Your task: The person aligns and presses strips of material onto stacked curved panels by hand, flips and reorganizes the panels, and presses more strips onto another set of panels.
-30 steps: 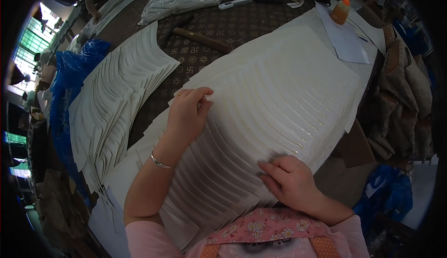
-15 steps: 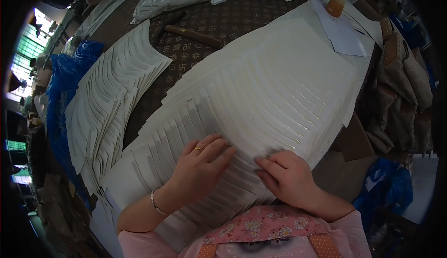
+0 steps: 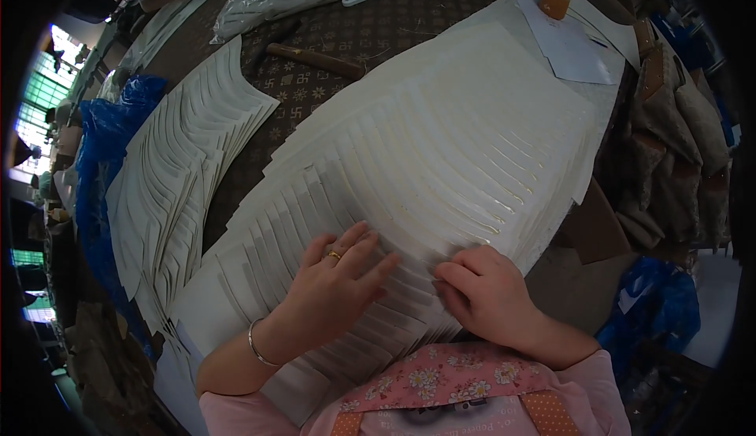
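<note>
Fanned white sheets (image 3: pixel 504 82) spread from the table's near edge (image 3: pixel 303 86); they look light, bendy, easily creased, best held by edges clear of the shiny streaks (image 3: pixel 498 218). The left hand (image 3: pixel 340 272) spreads its fingers over them; whether the right hand (image 3: pixel 484 286), fingers bunched, grips one, I cannot tell.

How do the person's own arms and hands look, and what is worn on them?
The left hand wears a golden ring, with a thin silvery bracelet at its wrist. The right hand shows no jewellery. Pale pink sleeves leave both forearms bare.
</note>
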The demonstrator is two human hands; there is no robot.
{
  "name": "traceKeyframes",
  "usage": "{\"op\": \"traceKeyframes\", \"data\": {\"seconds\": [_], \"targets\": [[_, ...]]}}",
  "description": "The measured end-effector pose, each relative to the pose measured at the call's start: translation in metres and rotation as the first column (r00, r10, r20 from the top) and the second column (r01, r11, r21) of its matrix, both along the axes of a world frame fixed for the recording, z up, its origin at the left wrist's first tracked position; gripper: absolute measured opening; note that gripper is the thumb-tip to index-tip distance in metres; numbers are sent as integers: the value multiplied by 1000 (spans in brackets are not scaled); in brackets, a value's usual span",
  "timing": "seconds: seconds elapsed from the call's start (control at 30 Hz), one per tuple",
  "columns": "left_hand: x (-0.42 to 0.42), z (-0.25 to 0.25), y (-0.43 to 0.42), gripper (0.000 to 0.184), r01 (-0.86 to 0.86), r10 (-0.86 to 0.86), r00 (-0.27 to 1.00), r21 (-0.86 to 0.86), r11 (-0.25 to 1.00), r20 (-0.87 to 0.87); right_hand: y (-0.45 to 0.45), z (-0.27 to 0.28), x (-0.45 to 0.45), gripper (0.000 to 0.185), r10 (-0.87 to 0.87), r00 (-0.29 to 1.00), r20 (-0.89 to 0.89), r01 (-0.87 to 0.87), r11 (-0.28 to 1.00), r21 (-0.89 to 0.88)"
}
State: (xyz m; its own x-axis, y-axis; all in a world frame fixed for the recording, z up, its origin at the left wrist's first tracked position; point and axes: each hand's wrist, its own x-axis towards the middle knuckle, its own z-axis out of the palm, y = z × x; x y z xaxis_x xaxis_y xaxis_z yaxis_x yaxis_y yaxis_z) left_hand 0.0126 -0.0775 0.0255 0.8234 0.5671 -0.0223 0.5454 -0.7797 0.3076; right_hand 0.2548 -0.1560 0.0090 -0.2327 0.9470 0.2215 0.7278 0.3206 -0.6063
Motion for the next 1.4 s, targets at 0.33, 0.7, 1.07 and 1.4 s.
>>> {"op": "traceKeyframes", "data": {"seconds": [0.33,0.7,1.07,1.4], "targets": [[5,3,-10,61,18,-21,998,-46,999,-61,-6,17,10,29,-32,999,-17,29,992,-124],[6,-2,-14,64,11,-13,998,-29,1000,-69,-17,18,9,29,123,975,183,-109,991,-84],[-10,-5,-8,46,6,-6,1000,-42,999,0,20,1,-34,50,192,976,103,-195,981,16],[-19,-24,108,16,-429,414,830,-47,902,374,43,6,-55,54,245,933,263,-242,969,-42]]}}
